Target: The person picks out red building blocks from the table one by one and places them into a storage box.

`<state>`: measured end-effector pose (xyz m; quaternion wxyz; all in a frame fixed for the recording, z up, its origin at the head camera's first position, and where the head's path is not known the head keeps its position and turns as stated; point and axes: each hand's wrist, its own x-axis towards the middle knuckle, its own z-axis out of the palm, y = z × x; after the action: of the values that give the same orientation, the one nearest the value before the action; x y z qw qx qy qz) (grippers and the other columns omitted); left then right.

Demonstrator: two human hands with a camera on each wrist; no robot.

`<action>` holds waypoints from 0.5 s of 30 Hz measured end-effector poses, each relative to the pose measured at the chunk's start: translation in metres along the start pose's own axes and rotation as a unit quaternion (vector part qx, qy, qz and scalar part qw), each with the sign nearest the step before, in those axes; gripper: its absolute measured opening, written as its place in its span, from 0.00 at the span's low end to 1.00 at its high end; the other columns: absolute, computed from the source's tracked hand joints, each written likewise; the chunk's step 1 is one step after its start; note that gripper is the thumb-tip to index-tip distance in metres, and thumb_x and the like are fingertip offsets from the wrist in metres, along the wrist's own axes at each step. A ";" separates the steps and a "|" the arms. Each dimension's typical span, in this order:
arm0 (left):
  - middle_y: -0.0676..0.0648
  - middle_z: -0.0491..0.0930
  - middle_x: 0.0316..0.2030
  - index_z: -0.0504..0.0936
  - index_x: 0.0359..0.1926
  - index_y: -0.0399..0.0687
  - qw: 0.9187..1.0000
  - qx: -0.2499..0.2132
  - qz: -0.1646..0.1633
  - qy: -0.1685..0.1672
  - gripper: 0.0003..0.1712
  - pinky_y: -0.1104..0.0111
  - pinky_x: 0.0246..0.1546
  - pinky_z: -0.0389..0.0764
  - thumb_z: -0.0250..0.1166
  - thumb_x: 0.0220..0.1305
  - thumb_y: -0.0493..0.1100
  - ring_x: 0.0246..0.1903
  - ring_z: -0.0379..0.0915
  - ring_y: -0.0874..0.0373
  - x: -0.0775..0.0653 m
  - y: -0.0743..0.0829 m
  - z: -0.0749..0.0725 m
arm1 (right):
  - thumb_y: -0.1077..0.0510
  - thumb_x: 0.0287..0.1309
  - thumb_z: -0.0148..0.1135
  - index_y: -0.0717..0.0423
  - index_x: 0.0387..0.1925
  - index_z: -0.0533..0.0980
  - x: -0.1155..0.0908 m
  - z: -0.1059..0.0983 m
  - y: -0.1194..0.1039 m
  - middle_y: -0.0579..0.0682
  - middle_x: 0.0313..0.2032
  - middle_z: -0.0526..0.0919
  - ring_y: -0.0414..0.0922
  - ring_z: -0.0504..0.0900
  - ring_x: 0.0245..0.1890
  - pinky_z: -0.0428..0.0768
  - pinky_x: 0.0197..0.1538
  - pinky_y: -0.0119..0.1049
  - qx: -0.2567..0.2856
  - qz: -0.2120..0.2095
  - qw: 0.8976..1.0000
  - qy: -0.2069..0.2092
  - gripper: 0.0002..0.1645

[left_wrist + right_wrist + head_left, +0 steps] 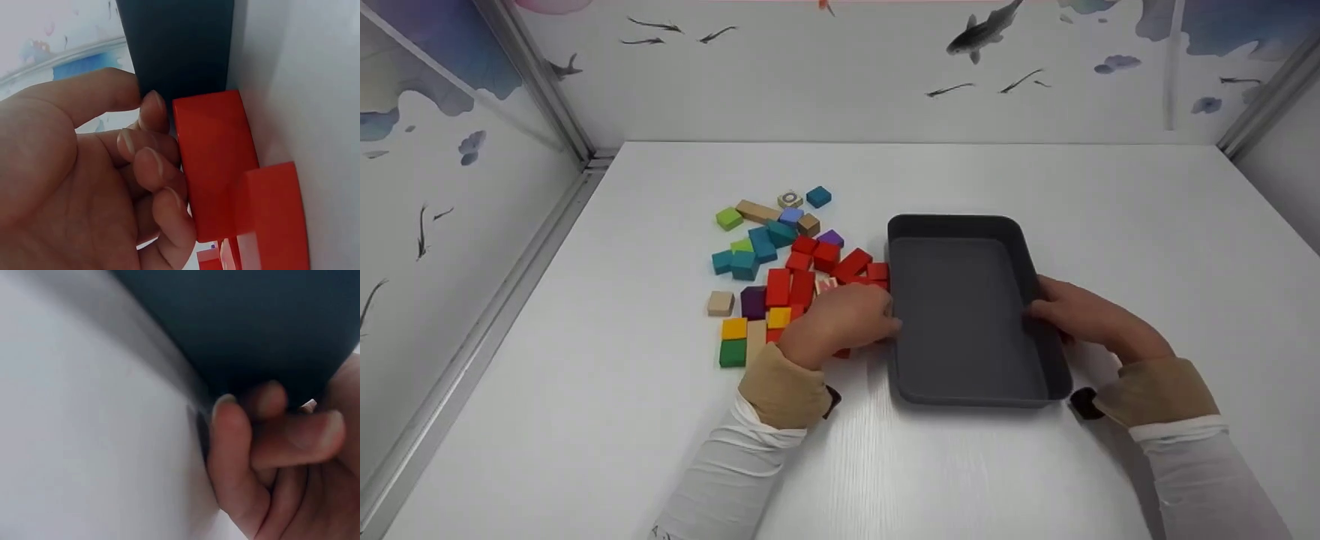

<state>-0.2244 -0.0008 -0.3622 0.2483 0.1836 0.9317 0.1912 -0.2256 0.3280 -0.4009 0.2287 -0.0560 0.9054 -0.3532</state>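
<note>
A dark grey rectangular tray (960, 322) with raised walls lies between both hands; only its bare inside shows. My left hand (847, 319) grips its left wall, the thumb at the rim. In the left wrist view that hand's curled fingers (152, 169) lie right against a red block (216, 163) beside the tray wall (180, 45). My right hand (1087, 315) holds the right wall, thumb over the rim and fingers outside. Seen from the right wrist, bent fingers (230, 455) are low at the tray's outer side (253, 326), close to the tabletop.
Left of the tray spreads a loose cluster of wooden blocks: several red blocks (802, 289), teal blocks (763, 244), a green block (733, 352) and a plain wood block (721, 303). The left forearm hides some. Panels with fish pictures (840, 75) enclose the white table (585, 420).
</note>
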 end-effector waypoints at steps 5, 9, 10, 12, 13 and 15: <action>0.48 0.78 0.27 0.83 0.44 0.47 1.000 -0.011 -0.005 -0.009 0.14 0.69 0.31 0.74 0.68 0.70 0.52 0.28 0.74 0.56 0.002 0.000 -0.002 | 0.53 0.74 0.49 0.62 0.68 0.62 -0.001 0.000 0.002 0.52 0.34 0.77 0.43 0.77 0.28 0.77 0.31 0.37 0.002 0.003 1.000 0.013 0.28; 0.47 0.80 0.31 0.84 0.50 0.47 1.000 -0.010 -0.018 -0.013 0.16 0.68 0.32 0.75 0.68 0.69 0.53 0.31 0.76 0.56 0.002 -0.001 -0.002 | 0.51 0.75 0.51 0.60 0.65 0.66 0.000 0.001 0.004 0.52 0.34 0.78 0.43 0.78 0.27 0.78 0.31 0.37 0.016 0.000 1.000 0.020 0.25; 0.47 0.80 0.31 0.84 0.50 0.47 1.000 -0.009 -0.020 -0.016 0.17 0.68 0.33 0.75 0.68 0.70 0.53 0.32 0.76 0.56 0.002 -0.002 -0.001 | 0.50 0.75 0.51 0.60 0.63 0.67 0.000 0.003 0.004 0.51 0.31 0.77 0.44 0.77 0.26 0.77 0.31 0.37 0.014 0.001 1.000 0.022 0.24; 0.47 0.80 0.32 0.84 0.51 0.47 1.000 -0.005 -0.022 -0.021 0.17 0.68 0.33 0.75 0.68 0.70 0.52 0.33 0.76 0.56 0.004 -0.003 0.002 | 0.49 0.75 0.51 0.60 0.61 0.68 0.000 0.007 0.005 0.53 0.32 0.79 0.46 0.78 0.28 0.77 0.33 0.38 -0.008 0.003 0.999 0.033 0.23; 0.47 0.80 0.32 0.84 0.51 0.47 1.000 -0.004 -0.022 -0.021 0.17 0.68 0.33 0.75 0.68 0.70 0.52 0.33 0.76 0.55 0.004 -0.003 0.001 | 0.50 0.75 0.51 0.62 0.61 0.69 0.000 0.006 0.002 0.56 0.33 0.80 0.48 0.79 0.30 0.78 0.36 0.41 -0.029 0.001 0.999 0.043 0.23; 0.47 0.81 0.32 0.84 0.52 0.47 1.000 0.000 -0.021 -0.018 0.18 0.68 0.34 0.75 0.68 0.70 0.53 0.34 0.77 0.55 0.006 -0.002 0.000 | 0.50 0.75 0.48 0.65 0.62 0.68 0.000 0.005 -0.002 0.65 0.43 0.83 0.55 0.82 0.39 0.81 0.45 0.49 -0.073 0.000 0.995 0.062 0.25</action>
<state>-0.2295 0.0005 -0.3654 0.2689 0.1679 0.9307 0.1824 -0.2236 0.3234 -0.4027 0.1672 -0.0502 0.9414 -0.2886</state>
